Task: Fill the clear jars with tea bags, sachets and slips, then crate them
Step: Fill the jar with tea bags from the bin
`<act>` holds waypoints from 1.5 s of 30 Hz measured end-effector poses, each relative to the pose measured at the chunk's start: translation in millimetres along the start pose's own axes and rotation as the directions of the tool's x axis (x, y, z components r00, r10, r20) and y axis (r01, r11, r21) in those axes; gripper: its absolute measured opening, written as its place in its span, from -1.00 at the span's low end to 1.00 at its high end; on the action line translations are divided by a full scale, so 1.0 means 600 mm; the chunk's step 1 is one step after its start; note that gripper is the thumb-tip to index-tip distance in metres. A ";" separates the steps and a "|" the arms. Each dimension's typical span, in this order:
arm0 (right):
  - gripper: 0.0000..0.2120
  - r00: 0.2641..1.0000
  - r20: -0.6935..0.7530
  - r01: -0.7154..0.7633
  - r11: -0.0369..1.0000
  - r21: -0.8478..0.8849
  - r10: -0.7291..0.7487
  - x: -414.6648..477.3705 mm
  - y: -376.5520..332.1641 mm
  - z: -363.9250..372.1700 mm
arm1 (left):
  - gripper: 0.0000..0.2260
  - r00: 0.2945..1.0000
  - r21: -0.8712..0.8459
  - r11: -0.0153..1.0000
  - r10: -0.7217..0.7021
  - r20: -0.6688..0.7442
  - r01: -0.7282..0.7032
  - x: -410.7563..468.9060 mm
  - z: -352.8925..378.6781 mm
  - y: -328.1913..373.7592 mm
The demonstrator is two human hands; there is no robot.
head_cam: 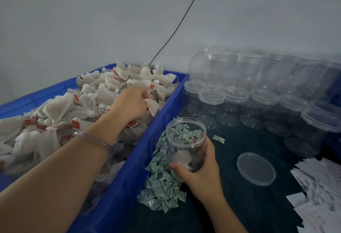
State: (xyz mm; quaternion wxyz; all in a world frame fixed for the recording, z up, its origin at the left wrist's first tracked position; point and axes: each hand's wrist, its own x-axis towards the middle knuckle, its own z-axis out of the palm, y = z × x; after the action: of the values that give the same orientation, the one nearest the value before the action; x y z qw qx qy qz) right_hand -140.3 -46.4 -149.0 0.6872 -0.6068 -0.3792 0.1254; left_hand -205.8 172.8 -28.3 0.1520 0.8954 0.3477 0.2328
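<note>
While the left hand reaches into the blue bin, we see its fingers curl round one tea bag on top of the big heap of tea bags. The right hand wraps round an open jar, with the thumb in front and the fingers behind. The jar is upright, just beside the bin, over the dark table. We see something white at its bottom. A pile of green and white sachets lies between the bin and the jar. A lid lies flat near the right hand. White slips lie at the right edge. Closed empty jars are stacked by the wall.
</note>
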 end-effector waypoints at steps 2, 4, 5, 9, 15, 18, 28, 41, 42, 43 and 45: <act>-0.04 1.000 -0.010 -0.002 1.000 0.005 0.002 0.001 -0.001 -0.001 | -0.87 0.993 -0.115 0.992 0.039 -0.116 -0.052 -0.001 -0.010 0.010; -0.03 1.000 -0.008 -0.007 1.000 0.008 0.007 0.003 -0.001 -0.002 | -0.83 0.989 -0.430 0.897 0.046 -0.137 -0.102 -0.009 -0.028 0.031; -0.03 1.000 -0.003 -0.009 1.000 0.007 0.009 0.004 0.000 -0.002 | -0.80 0.990 -0.565 0.815 0.073 -0.122 -0.130 -0.016 -0.037 0.043; -0.05 1.000 0.012 -0.006 1.000 0.006 0.006 0.004 0.003 0.001 | -0.78 0.932 -0.583 0.768 0.359 0.046 -0.267 -0.048 -0.039 0.090; -0.06 1.000 0.002 -0.023 1.000 0.018 0.023 0.006 0.005 0.003 | -0.79 0.835 -0.329 0.875 0.455 0.310 -0.354 -0.065 -0.020 0.108; -0.04 0.999 -0.012 -0.042 0.999 0.010 0.042 0.006 0.004 0.001 | -0.66 0.807 -0.344 0.883 0.444 0.390 -0.320 -0.063 -0.025 0.101; -0.16 1.000 -0.006 0.005 1.000 -0.002 -0.005 0.005 -0.005 0.001 | -0.73 0.875 -0.495 0.842 0.392 0.283 -0.217 -0.056 -0.024 0.093; -0.06 0.997 -0.078 0.023 0.998 -0.062 -0.028 0.006 0.000 -0.010 | -0.74 0.995 -0.081 0.993 0.091 0.046 -0.087 -0.020 -0.045 0.040; -0.08 0.995 -0.093 0.030 0.998 -0.060 -0.036 0.007 -0.001 -0.012 | -0.72 0.991 0.055 0.998 0.030 0.129 -0.037 -0.012 -0.044 0.018; -0.10 0.995 -0.096 0.032 0.998 -0.062 -0.038 0.007 -0.003 -0.012 | -0.72 0.978 0.145 0.989 -0.019 0.208 -0.012 -0.008 -0.040 0.002; -0.12 0.996 -0.084 0.022 0.998 -0.066 -0.028 0.007 -0.008 -0.012 | -0.71 0.950 0.184 0.983 -0.061 0.306 0.004 -0.007 -0.030 -0.009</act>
State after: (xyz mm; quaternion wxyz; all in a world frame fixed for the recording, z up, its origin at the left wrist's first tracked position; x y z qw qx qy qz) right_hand -133.7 -50.1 -142.8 0.6841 -0.6289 -0.3610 0.0784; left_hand -220.9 176.1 -16.7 0.1266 0.9251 0.3539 0.0541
